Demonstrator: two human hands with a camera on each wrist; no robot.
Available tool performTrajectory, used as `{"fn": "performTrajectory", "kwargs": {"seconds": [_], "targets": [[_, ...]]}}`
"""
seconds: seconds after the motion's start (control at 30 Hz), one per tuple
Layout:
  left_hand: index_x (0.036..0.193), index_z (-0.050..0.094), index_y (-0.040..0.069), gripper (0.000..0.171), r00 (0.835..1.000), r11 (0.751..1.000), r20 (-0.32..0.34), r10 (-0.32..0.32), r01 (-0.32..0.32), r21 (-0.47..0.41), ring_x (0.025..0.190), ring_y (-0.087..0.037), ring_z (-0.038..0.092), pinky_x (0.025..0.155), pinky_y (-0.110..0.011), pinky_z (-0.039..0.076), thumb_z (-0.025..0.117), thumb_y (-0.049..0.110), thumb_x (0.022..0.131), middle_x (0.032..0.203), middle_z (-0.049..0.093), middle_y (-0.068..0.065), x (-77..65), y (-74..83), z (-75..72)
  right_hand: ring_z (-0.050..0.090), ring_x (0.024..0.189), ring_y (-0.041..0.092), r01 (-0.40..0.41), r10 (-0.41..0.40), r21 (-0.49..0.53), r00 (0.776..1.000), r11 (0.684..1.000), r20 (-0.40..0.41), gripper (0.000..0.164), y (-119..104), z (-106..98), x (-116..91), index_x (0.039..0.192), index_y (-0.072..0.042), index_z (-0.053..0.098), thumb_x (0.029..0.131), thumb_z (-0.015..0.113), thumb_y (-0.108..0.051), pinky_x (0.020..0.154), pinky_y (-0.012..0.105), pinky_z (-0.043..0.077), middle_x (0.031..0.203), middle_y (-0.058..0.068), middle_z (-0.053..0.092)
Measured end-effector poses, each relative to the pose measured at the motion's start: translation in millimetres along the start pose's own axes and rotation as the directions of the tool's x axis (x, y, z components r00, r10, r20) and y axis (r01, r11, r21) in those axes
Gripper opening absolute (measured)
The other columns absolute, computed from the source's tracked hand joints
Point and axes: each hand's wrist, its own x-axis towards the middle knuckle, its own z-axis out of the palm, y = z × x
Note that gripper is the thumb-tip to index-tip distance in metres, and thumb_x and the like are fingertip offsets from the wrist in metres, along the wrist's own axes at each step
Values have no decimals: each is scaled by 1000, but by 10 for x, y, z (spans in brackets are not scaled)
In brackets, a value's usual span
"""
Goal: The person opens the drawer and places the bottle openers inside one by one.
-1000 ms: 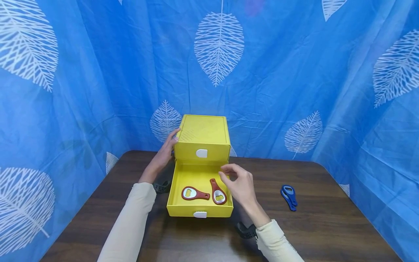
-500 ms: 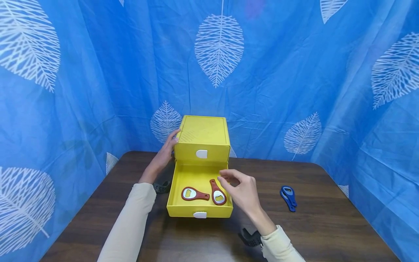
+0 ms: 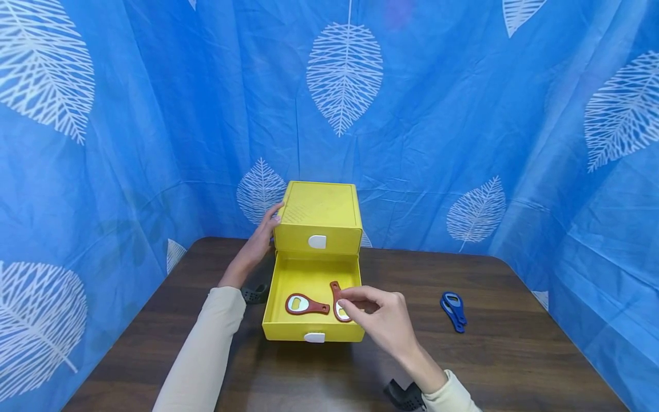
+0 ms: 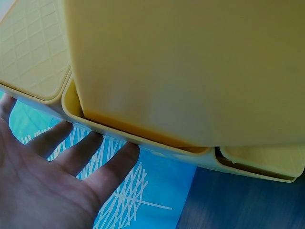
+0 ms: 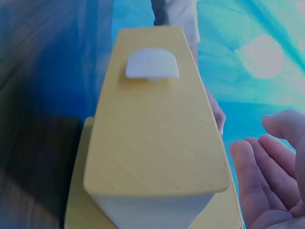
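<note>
A red bottle opener (image 3: 336, 292) is lying in the yellow drawer (image 3: 288, 332), close to the drawer's right edge, with its handle pointing to the back. The right hand (image 3: 385, 319) is reaching over that edge, and its bent thumb and pointer finger are hiding part of this opener. A gap is showing between the thumb and the fingers; I cannot tell if they are touching the opener. The other red bottle opener (image 3: 311, 306) is lying near the drawer's front edge, to the left, with its handle pointing right.

The drawer is sticking out of the bottom of a yellow cabinet (image 3: 321, 203), and a closed top drawer (image 3: 293, 238) is sitting above it. The left hand (image 3: 256, 243) is resting on the cabinet's left side, with its fingers lying spread out.

The cabinet is standing near the back edge of the brown table (image 3: 515, 355), left of the middle. Toward the table's right edge, two blue bottle openers (image 3: 456, 309) are lying, one partly on top of the other. A blue curtain (image 3: 437, 114) with white leaves is hanging behind.
</note>
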Motion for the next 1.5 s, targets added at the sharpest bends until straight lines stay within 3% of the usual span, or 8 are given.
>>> {"fn": "performTrajectory", "kwargs": {"seconds": [0.27, 0.53, 0.77, 1.0, 1.13, 1.33, 1.5], "targets": [[165, 10, 36, 65, 1000, 1000, 8, 3, -3, 2, 155, -47, 17, 115, -80, 17, 27, 59, 107, 174, 4, -7, 4, -3, 4, 75, 81, 7, 21, -24, 37, 996, 999, 88, 15, -54, 33, -139, 99, -11, 82, 86, 85, -17, 70, 27, 63, 93, -5, 80], [165, 9, 36, 66, 1000, 1000, 7, 8, -8, 10, 155, -47, 16, 115, -80, 16, 27, 60, 106, 174, 4, -8, -1, 5, -7, 75, 81, 3, 64, -75, 64, 979, 996, 189, 16, -57, 126, -275, 100, -9, 81, 84, 85, -7, 70, 25, 62, 92, -1, 80], [166, 10, 34, 66, 1000, 1000, 7, 9, -9, 1, 155, -48, 16, 114, -81, 15, 27, 57, 107, 174, 4, -9, 7, -7, -17, 76, 79, 3, 212, -216, 39, 958, 976, 186, 17, -17, 206, -301, 98, -4, 81, 82, 84, 0, 67, 23, 61, 89, 5, 80], [165, 11, 36, 65, 1000, 1000, -2, 4, -4, 7, 155, -45, 17, 116, -78, 17, 27, 59, 107, 174, 5, -6, 9, 1, -12, 74, 80, -2, 188, -175, -44, 960, 981, 217, 19, 30, 260, -335, 99, -6, 82, 81, 86, -2, 67, 15, 58, 87, 3, 80], [165, 10, 35, 65, 1000, 1000, 0, 14, -14, 12, 155, -46, 17, 115, -79, 18, 27, 58, 107, 174, 5, -7, 8, 9, -8, 70, 77, -7, 183, -158, -116, 968, 976, 197, 15, 64, 296, -347, 94, -10, 83, 80, 87, -5, 66, 11, 56, 84, -4, 80], [166, 10, 33, 64, 1000, 1000, 9, 17, -17, 4, 154, -47, 17, 114, -80, 17, 27, 55, 108, 174, 4, -8, 12, 5, -14, 62, 69, -12, 234, -204, -243, 968, 941, 142, 11, 82, 349, -330, 86, -17, 82, 80, 88, -8, 61, 7, 51, 77, -11, 77], [166, 9, 34, 65, 1000, 1000, 13, 14, -14, 2, 154, -47, 16, 114, -81, 17, 28, 55, 108, 174, 3, -9, 17, -9, -23, 63, 67, -11, 271, -247, -262, 961, 926, 120, 13, 73, 362, -307, 83, -16, 81, 79, 87, -6, 60, 7, 51, 75, -11, 76]]}}
